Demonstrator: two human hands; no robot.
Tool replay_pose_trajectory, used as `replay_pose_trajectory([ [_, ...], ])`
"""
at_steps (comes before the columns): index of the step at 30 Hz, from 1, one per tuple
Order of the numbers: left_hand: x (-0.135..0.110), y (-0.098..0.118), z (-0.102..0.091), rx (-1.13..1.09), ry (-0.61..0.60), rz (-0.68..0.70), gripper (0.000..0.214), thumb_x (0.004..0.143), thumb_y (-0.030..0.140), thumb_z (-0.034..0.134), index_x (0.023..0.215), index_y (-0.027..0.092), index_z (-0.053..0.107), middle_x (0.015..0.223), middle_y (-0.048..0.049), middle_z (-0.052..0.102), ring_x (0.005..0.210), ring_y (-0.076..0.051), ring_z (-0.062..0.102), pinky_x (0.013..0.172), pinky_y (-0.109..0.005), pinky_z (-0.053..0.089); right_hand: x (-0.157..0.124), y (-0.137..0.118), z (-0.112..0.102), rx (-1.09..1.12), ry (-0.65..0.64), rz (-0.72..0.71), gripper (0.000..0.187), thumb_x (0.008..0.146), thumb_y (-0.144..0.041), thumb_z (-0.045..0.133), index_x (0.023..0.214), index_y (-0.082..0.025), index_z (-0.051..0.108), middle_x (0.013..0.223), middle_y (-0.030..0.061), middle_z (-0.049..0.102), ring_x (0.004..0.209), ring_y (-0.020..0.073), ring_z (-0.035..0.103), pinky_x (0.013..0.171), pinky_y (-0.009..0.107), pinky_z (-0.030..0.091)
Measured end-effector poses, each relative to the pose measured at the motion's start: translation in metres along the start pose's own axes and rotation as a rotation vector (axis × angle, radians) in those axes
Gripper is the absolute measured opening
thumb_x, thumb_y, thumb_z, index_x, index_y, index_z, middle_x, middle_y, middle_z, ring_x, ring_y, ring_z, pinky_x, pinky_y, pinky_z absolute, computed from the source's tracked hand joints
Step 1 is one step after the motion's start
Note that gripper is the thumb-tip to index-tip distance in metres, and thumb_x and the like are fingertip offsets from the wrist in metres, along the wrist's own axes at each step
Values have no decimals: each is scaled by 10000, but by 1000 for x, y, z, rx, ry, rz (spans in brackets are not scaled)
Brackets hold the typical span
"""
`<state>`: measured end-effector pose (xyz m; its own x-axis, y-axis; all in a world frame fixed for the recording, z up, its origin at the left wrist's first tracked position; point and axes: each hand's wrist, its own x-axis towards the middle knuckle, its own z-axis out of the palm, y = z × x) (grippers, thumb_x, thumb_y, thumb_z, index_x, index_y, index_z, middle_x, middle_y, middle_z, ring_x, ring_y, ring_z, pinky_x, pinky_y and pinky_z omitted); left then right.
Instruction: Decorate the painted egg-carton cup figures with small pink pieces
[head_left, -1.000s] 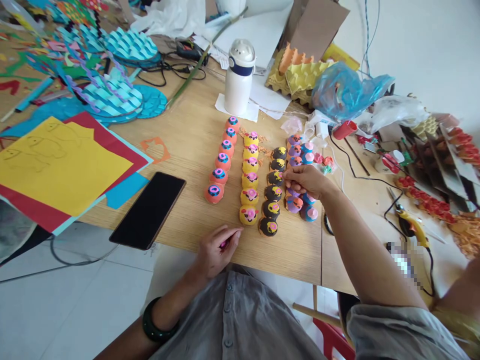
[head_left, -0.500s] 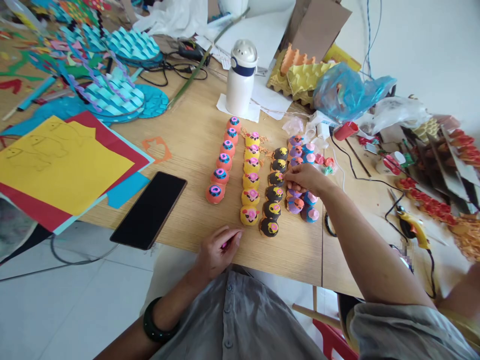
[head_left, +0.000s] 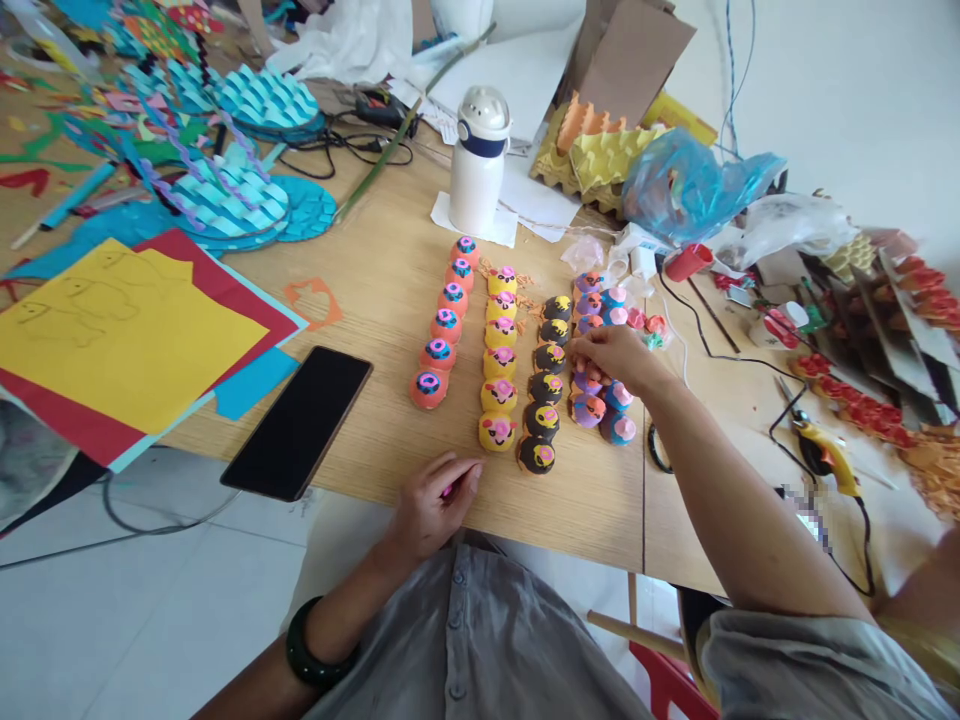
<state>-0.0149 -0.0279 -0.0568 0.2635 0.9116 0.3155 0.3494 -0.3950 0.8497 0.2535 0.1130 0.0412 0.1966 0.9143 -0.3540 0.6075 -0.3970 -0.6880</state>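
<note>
Head view: painted cups [head_left: 499,360] stand in rows mid-counter [head_left: 390,270]; the three left rows look finished. The right hand [head_left: 611,358] rests fingertips-down on the purple row [head_left: 587,408] at right, grip unclear. The left hand [head_left: 435,505] clenches a pink stick [head_left: 450,488] at the near edge.

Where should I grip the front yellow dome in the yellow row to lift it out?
Probably pinch the front yellow dome low on its rounded sides, coming from above at its near-left: it sits dome-up, the next yellow piece crowds its far side and the black row its right.
</note>
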Motion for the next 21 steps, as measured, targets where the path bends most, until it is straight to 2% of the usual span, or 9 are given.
replay_pose_trajectory([
  [2, 0, 0, 0, 0, 3, 0, 199, 970, 194, 564, 971, 156, 760, 823, -62, 755, 721, -129, 691, 685, -212, 556, -9, 2, 3, -83, 123, -140, 178, 837, -126, 600, 721, -188, 719, 537, -1, 632, 441, 110, 518, 465, 248, 376],
  [4, 1, 0, 0, -4, 8, 3, 196, 967, 193, 568, 971, 157, 761, 833, -64, 760, 730, -130, 697, 695, -211, 559, -20, 7, 10, -280, 232, -298, 269, 866, -128, 546, 984, -201, 776, 605, 16, 668, 530, 141, 573, 537, 269, 389],
  [7, 1, 0, 1, -17, 6, -2, 199, 965, 189, 569, 967, 152, 765, 842, -73, 760, 745, -134, 702, 713, -212, 559, -34, 15, 23, -617, 257, -353, 427, 833, -140, 569, 1199, -259, 754, 611, 27, 672, 548, 162, 568, 553, 282, 352],
  [10, 0, -1, 1, -38, -7, -30, 214, 965, 201, 566, 973, 152, 774, 840, -77, 754, 749, -138, 693, 713, -224, 549, -43, 19, 29, -727, 271, -361, 507, 815, -143, 574, 1284, -272, 715, 558, 20, 638, 496, 148, 523, 527, 273, 316],
  [14, 1, 2, -3, -176, -42, -208, 228, 945, 286, 612, 970, 161, 801, 799, -64, 730, 669, -124, 616, 629, -233, 496, -62, 16, 24, -558, 363, -395, 412, 905, -232, 532, 1272, -228, 717, 644, 51, 686, 546, 176, 576, 543, 286, 365],
  [16, 3, 8, -6, -408, -31, -424, 279, 932, 373, 634, 1006, 163, 801, 751, -40, 690, 579, -97, 536, 537, -222, 446, -81, 15, 25, -392, 361, -427, 335, 941, -277, 521, 1176, -234, 755, 680, 43, 703, 573, 177, 604, 568, 291, 411],
  [18, 7, 18, -8, -783, 31, -654, 384, 927, 476, 617, 1081, 163, 779, 759, -26, 667, 509, -74, 477, 463, -214, 414, -105, 17, 35, -197, 287, -484, 303, 971, -299, 514, 1148, -236, 751, 751, 39, 728, 613, 174, 633, 588, 295, 464],
  [19, 9, 25, -8, -966, 49, -721, 421, 913, 505, 624, 1114, 165, 767, 824, -42, 689, 572, -87, 544, 518, -225, 477, -117, 18, 43, -108, 266, -516, 284, 980, -296, 518, 1137, -242, 748, 790, 38, 737, 638, 172, 644, 599, 296, 487],
  [21, 14, 40, -8, -1208, 48, -778, 442, 909, 515, 627, 1159, 171, 749, 996, -88, 731, 845, -155, 687, 770, -292, 581, -140, 22, 62, -17, 238, -576, 243, 980, -285, 559, 1139, -253, 740, 874, 39, 742, 646, 156, 630, 600, 295, 513],
])
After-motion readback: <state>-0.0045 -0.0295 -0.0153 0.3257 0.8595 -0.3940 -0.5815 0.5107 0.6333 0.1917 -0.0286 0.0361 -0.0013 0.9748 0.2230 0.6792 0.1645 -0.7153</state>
